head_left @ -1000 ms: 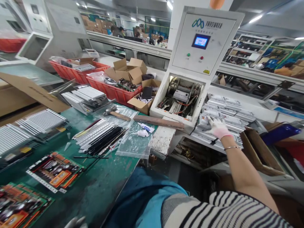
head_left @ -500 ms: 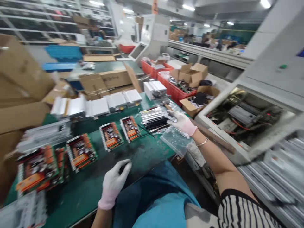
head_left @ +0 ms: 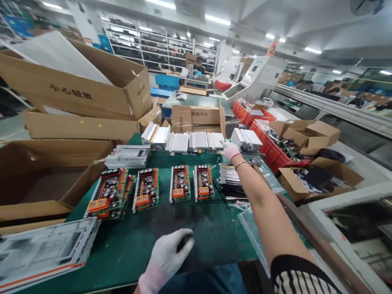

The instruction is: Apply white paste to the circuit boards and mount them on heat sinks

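Note:
My right hand, in a white glove, reaches across the bench to the right end of a row of silver finned heat sinks. Its fingers are stretched out at the nearest one; whether they touch it I cannot tell. My left hand, also gloved, hovers over the front of the green bench, fingers curved and thumb apart, with nothing visible in it. Orange-and-green circuit boards lie in a line between the hands and the heat sinks. Beneath my right forearm is a stack of thin metal strips.
Cardboard boxes crowd the left side. Grey housings lie at the front left. Red bins and an opened carton stand at the right. Plastic bags lie on the bench's right edge. A person is far back.
My right hand has moved from beside the metal strips to the heat sinks farther back. My left hand keeps its curved shape. The view has turned left.

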Demonstrator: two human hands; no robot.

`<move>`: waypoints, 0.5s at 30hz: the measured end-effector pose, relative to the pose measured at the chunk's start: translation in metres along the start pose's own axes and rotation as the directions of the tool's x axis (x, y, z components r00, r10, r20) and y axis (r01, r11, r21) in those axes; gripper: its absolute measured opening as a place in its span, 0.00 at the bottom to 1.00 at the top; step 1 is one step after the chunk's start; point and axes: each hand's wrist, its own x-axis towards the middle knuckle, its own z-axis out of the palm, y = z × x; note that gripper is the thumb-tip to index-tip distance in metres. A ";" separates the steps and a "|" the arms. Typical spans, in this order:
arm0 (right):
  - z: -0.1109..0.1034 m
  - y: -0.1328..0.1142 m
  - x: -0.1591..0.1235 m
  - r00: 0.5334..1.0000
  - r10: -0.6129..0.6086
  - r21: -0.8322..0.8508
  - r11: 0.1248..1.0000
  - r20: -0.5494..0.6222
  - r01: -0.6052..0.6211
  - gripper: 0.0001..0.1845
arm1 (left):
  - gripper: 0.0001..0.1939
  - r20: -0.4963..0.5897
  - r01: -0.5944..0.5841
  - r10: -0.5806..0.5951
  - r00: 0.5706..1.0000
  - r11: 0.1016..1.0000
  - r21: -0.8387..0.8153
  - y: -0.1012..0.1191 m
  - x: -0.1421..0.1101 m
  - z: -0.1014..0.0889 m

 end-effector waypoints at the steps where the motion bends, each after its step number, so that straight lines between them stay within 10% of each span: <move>1: 0.001 -0.001 0.009 1.000 -0.008 -0.025 1.000 0.013 0.008 0.34 | 0.09 -0.008 -0.002 0.002 1.000 1.000 -0.008 -0.001 0.000 0.000; 8: 0.001 -0.004 0.036 0.989 -0.100 -0.157 0.981 0.109 0.116 0.20 | 0.07 -0.007 -0.020 0.020 1.000 1.000 -0.023 0.001 0.002 -0.003; 15: -0.038 0.022 0.010 0.988 -0.113 -0.181 0.979 -0.109 0.092 0.18 | 0.08 0.001 -0.031 0.031 1.000 0.999 0.016 -0.002 0.001 -0.001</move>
